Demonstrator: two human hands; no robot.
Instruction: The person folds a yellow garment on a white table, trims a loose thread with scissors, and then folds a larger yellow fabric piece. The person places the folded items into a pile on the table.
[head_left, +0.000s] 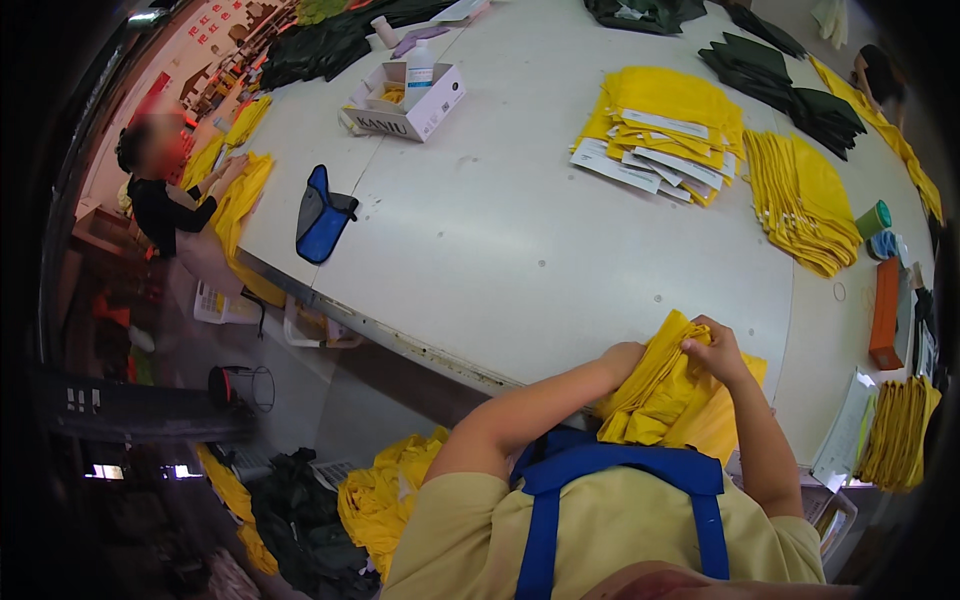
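A bunched, folded piece of smooth yellow fabric (655, 390) is held up at the table's near edge, in front of my chest. My left hand (624, 358) grips its left side, with most of the fingers hidden behind the folds. At the upper right of the bundle, my right hand (716, 350) is closed on the fabric, thumb pressed toward the fingers. Part of the yellow material hangs down to the right, below my right hand. What kind of article it is cannot be made out from the folds.
The pale table (480, 260) bears stacked yellow packs (670, 110), a fanned yellow pile (805, 200), dark green bundles (750, 65), a blue pouch (325, 225), and a white box (405, 110) holding a bottle. An orange box (886, 315) stands right. Another person (165, 205) handles yellow fabric at left.
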